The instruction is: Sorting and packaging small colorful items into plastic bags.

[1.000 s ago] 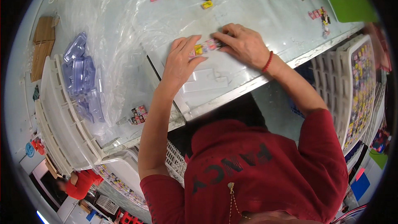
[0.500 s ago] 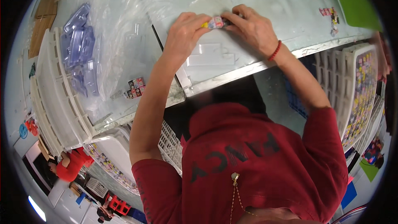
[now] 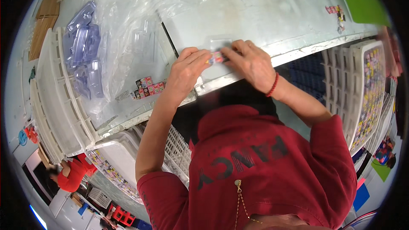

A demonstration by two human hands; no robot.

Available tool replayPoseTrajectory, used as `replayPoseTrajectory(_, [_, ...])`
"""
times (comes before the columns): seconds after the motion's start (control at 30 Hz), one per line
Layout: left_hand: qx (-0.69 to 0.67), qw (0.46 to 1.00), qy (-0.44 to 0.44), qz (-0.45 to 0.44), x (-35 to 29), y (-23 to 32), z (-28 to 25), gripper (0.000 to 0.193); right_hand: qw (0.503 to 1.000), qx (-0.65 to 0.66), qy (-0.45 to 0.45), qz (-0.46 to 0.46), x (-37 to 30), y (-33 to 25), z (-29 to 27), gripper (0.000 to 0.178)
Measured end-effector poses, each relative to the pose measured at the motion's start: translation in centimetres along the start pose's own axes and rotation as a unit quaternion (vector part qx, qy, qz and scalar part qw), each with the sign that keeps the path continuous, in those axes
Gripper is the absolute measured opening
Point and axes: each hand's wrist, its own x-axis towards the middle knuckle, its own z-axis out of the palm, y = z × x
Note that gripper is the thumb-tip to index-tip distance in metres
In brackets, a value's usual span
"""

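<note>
Close to the table's front edge, my left hand (image 3: pixel 186 71) is closed, pinching one end of a short row of small colourful printed pieces (image 3: pixel 216 57). At the other end, my right hand (image 3: pixel 252 63) is closed with its fingertips on the row; these fingers are slightly blurred. The row shows pink, yellow and dark patches, and its exact kind is too small to make out. Beneath and just beyond the hands lies a clear plastic tray (image 3: pixel 220 41), partly covered by them. Left of my left forearm, several small printed blocks (image 3: pixel 147 88) sit together on the table.
Another clear tray (image 3: pixel 145 40) and crumpled plastic film (image 3: pixel 121 30) lie to the left, beside stacked bluish plastic shells (image 3: pixel 85 44). White crates (image 3: pixel 59 89) border the left side. Crates of colourful pieces (image 3: pixel 368 93) stand at right. A green sheet (image 3: pixel 362 0) is at the far right.
Both hands have drawn the row of pieces nearer to me, toward the table's front edge. More of the small blocks beside my left forearm now show.
</note>
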Motion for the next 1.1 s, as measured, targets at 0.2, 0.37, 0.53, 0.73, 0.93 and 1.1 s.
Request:
replayPoseTrajectory(0.2, [-0.004,1.0,0.02,0.013,0.0,-0.6,0.5,0.03,0.999,0.018,0.03,0.019,-0.1,0.0,0.1,0.033])
replayPoseTrajectory(0.37, [0.021,0.998,0.008,0.064,0.9,-0.9,-0.1,0.028,0.999,0.026,0.031,0.002,0.2,0.6,0.1,0.032])
replayPoseTrajectory(0.53, [0.008,0.998,0.065,0.021,0.3,-1.4,1.1,0.028,0.995,0.038,0.086,-0.01,-0.1,1.1,1.0,0.034])
replayPoseTrajectory(0.73, [0.006,0.989,0.146,-0.028,-0.2,-0.7,3.0,0.026,0.989,0.054,0.136,-0.022,-0.5,1.3,1.7,0.036])
replayPoseTrajectory(0.93, [0.019,0.983,0.177,-0.041,-0.3,-0.1,3.8,0.016,0.988,0.035,0.15,-0.019,-1.4,1.6,2.4,0.039])
replayPoseTrajectory(1.1, [0.065,0.989,0.136,-0.012,-0.5,-0.4,4.0,0.023,0.991,0.015,0.13,-0.005,-2.5,0.8,2.7,0.045])
